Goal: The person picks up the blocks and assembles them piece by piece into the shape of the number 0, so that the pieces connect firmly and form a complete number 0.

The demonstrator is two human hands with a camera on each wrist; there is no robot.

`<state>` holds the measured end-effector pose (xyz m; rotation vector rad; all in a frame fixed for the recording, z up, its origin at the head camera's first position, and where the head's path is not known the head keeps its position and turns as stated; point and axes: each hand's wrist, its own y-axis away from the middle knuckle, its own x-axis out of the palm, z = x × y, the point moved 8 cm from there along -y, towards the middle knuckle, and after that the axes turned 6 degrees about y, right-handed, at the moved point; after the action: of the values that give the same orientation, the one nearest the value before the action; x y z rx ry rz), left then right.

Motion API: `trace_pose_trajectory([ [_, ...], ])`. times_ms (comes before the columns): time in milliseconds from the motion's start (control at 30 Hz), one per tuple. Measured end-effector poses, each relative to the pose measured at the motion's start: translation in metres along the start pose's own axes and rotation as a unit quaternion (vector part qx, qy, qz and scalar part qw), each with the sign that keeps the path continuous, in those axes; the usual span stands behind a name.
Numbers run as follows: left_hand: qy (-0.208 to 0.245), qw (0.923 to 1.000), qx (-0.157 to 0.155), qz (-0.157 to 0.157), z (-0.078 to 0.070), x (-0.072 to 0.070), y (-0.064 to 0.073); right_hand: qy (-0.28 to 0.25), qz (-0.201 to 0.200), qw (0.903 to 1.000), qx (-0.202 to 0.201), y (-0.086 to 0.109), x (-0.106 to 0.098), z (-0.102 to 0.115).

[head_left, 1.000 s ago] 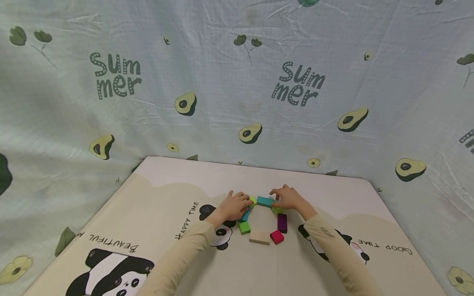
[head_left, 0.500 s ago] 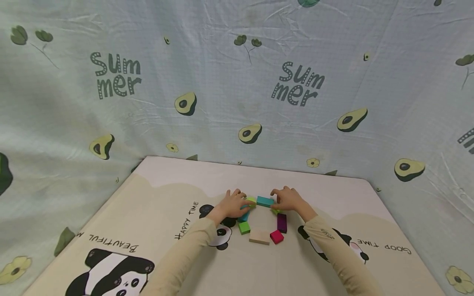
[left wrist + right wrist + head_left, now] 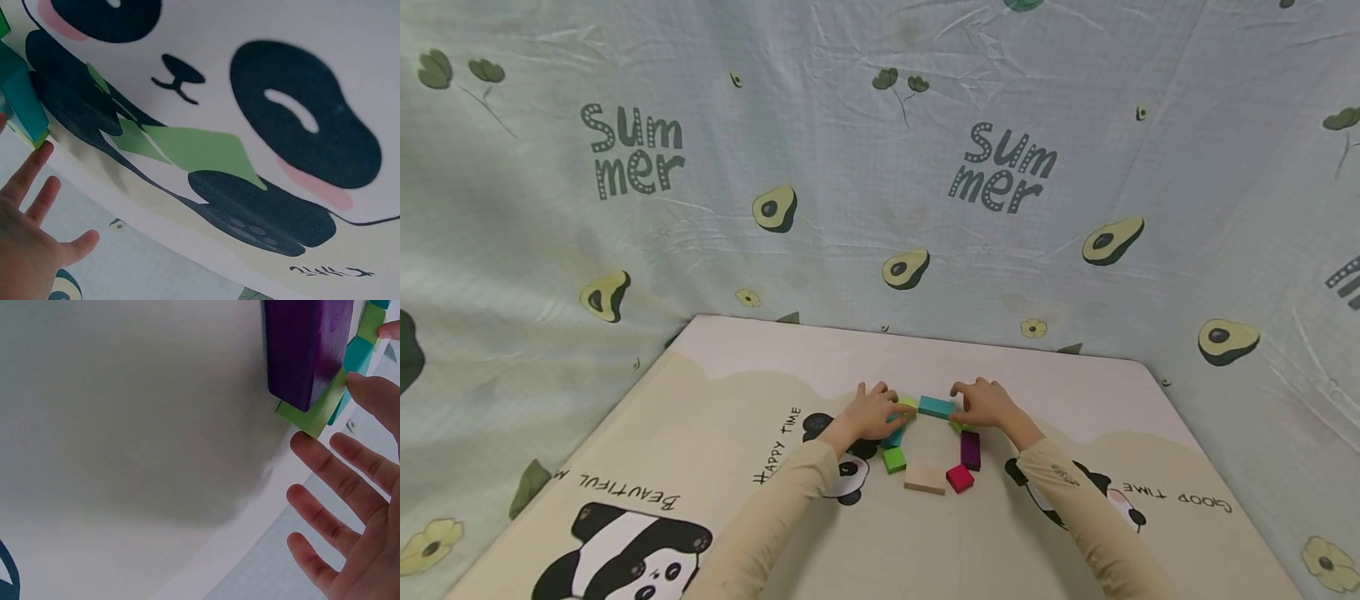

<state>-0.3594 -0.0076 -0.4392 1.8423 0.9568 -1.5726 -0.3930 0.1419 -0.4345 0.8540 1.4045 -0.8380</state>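
Small coloured wooden blocks form a rough ring on the table. At the ring's far left, my left hand holds a yellow-green block between thumb and a finger, the other fingers spread. A teal block lies just below that hand, partly covered. Opposite it, my right hand pinches a lime green block between thumb and a fingertip, its remaining fingers loosely extended. Beside this one stands a purple block. Another teal block lies between the two hands.
The near side of the ring has a green block, a plain wood block and a red block. Printed pandas and words decorate the tabletop. A patterned curtain hangs behind the table's far edge.
My left hand has shifted slightly left, its thumb now stretched over the yellow-green block. My right hand stays almost in place, and the ring of blocks looks nearly the same.
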Motion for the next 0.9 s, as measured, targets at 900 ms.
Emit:
trace_pose_trajectory([
  [900, -0.002, 1.0000, -0.005, -0.002, 0.003, 0.001, 0.000, 0.010, -0.008, 0.9999, -0.009, -0.012, 0.003, 0.011],
])
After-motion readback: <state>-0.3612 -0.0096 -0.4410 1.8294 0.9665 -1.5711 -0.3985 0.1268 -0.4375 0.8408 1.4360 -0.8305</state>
